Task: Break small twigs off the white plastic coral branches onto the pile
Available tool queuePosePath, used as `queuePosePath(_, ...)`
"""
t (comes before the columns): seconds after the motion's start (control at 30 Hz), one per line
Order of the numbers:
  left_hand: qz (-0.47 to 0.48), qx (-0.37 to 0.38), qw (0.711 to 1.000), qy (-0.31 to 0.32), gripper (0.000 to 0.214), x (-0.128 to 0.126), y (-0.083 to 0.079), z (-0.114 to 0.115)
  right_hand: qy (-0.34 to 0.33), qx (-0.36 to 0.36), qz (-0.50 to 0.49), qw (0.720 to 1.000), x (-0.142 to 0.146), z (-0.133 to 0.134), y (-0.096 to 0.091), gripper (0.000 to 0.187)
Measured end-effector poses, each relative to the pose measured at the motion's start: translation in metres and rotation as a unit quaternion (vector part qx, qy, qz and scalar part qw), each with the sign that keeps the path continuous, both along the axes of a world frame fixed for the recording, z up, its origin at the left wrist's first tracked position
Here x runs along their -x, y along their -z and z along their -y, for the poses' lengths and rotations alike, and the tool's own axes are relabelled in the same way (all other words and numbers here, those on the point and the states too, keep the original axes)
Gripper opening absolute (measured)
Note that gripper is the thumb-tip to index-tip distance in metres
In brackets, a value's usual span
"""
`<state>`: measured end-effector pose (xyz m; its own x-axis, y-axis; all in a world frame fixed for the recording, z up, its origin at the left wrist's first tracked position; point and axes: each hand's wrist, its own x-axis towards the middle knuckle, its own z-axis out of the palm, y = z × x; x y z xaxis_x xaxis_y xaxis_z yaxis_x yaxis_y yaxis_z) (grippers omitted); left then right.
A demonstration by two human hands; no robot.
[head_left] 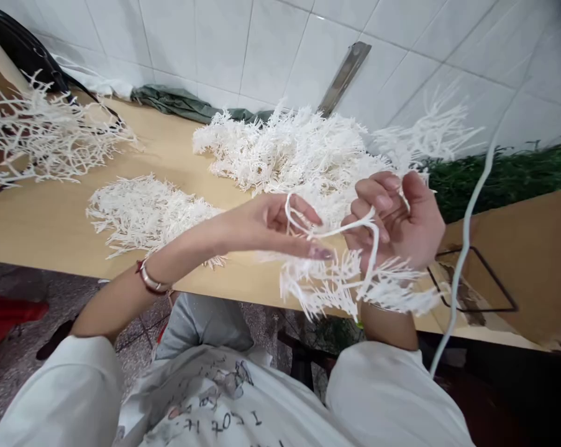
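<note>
clearly, both forearms reach up from the near side over the tan table (163, 139). the left hand (284, 226) comes in from the left, wrist nearly straight, its thumb lying low and its fingers bent above it; a white branched sprig (338, 232) runs in a looped stem between them, though i cannot tell whether they pinch it. the right hand (396, 220) stands upright on its bent wrist, palm turned inward and thumb raised, with the fingers curled tight on the forked part of the same stem. so the sprig hangs in the air between the hands, above the near edge, its tufts drooping in front of the right wrist

a smaller white pile (140, 208) lies left, its right side partly hidden by the left forearm. a bigger white heap (284, 149) spreads behind the hands, and a loose white bundle (51, 136) sits at the far left. a metal bar (345, 77) leans on the tiled wall (224, 43), beside a green cloth (177, 99). at right, a pale cable (466, 230) crosses in front of green foliage (517, 174) and a cardboard box (532, 261)
</note>
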<state>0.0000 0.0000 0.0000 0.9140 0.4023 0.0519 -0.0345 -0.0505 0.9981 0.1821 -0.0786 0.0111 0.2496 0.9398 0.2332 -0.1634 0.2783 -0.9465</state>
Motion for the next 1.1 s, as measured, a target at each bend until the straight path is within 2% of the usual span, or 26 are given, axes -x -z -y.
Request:
queuePosePath(0.07,0.001,0.029,0.999,0.016,0.028,0.02,0.003,0.018,-0.032,0.008,-0.01,0.999,0.012,0.007,-0.002,0.031)
queuePosePath(0.17,0.026,0.104,0.993,0.044,0.031,0.05,0.009,0.038,-0.079,0.012,-0.015,0.997,0.027,0.016,0.002,0.033)
queuePosePath(0.27,0.052,0.146,0.988,0.011,0.032,0.076,0.015,0.058,-0.15,0.013,0.008,0.989,0.038,0.022,0.016,0.033)
queuePosePath(0.4,0.084,0.171,0.979,-0.071,0.025,0.104,0.022,0.09,-0.292,0.054,0.059,0.953,0.053,0.035,0.042,0.027)
queuePosePath(0.5,0.111,0.183,0.975,-0.054,0.022,0.121,0.027,0.113,-0.369,0.054,0.074,0.925,0.067,0.051,0.056,0.022)
queuePosePath(0.57,0.113,0.182,0.975,-0.055,0.02,0.13,0.03,0.127,-0.431,0.049,0.05,0.9,0.078,0.063,0.06,0.027)
queuePosePath(0.63,0.106,0.169,0.975,-0.095,0.017,0.137,0.033,0.141,-0.489,0.066,0.024,0.87,0.09,0.072,0.063,0.034)
queuePosePath(0.7,0.105,0.148,0.969,-0.166,0.013,0.142,0.038,0.153,-0.53,0.1,0.008,0.842,0.1,0.079,0.065,0.034)
queuePosePath(0.8,0.081,0.098,0.955,-0.268,0.014,0.148,0.049,0.164,-0.561,0.184,-0.017,0.807,0.114,0.084,0.072,0.029)
queuePosePath(0.87,0.043,0.042,0.949,-0.308,0.021,0.154,0.06,0.167,-0.565,0.232,-0.043,0.791,0.121,0.087,0.076,0.028)
queuePosePath(0.9,0.027,0.017,0.95,-0.312,0.024,0.158,0.066,0.167,-0.563,0.242,-0.053,0.789,0.124,0.088,0.078,0.029)
queuePosePath(0.97,0.017,-0.013,0.958,-0.287,0.027,0.168,0.08,0.167,-0.548,0.228,-0.052,0.803,0.127,0.09,0.079,0.032)
queuePosePath(1.1,0.016,-0.059,0.969,-0.24,0.036,0.198,0.104,0.173,-0.488,0.128,0.018,0.863,0.126,0.093,0.076,0.032)
